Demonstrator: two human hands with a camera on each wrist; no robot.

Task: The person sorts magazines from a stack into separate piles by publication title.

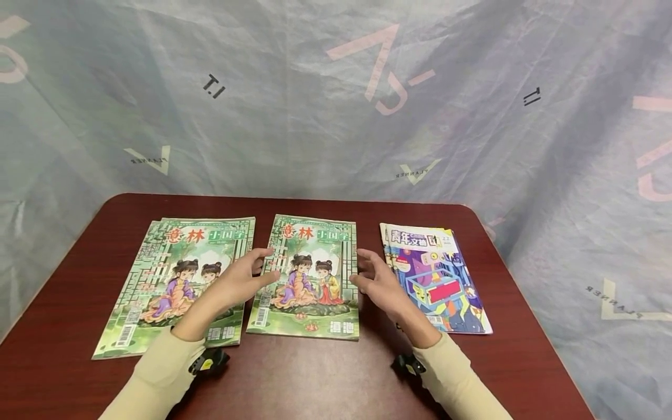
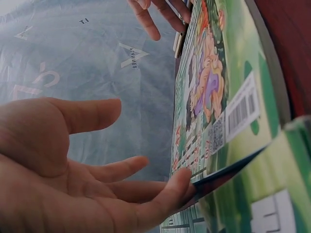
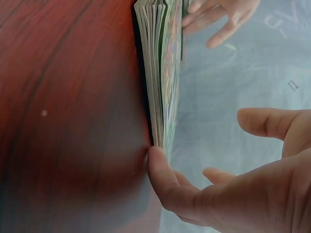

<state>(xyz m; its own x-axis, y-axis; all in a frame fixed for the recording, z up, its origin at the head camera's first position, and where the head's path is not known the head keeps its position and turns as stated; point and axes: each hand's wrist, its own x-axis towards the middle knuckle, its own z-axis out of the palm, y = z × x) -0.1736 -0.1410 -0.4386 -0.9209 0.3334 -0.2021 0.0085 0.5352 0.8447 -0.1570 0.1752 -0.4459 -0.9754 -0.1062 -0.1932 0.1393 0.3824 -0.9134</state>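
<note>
A green magazine (image 1: 315,318) with two cartoon children on its cover lies flat on the table, between both hands. My left hand (image 1: 237,284) is at its left edge, fingers spread and thumb raised over the cover. In the left wrist view, the fingertips (image 2: 181,182) come down at the gap between this magazine and the green one beside it. At the right edge is my right hand (image 1: 382,284). One fingertip (image 3: 158,158) touches the side of the page stack (image 3: 153,73) in the right wrist view, while the thumb stays apart from it. Neither hand grips anything.
Overlapping green magazines (image 1: 131,309) of the same design lie at the left, partly under the left forearm. At the right, a purple-and-blue magazine (image 1: 446,291) tops a small pile. Behind the dark red table (image 1: 315,379) hangs a grey printed curtain (image 1: 294,116).
</note>
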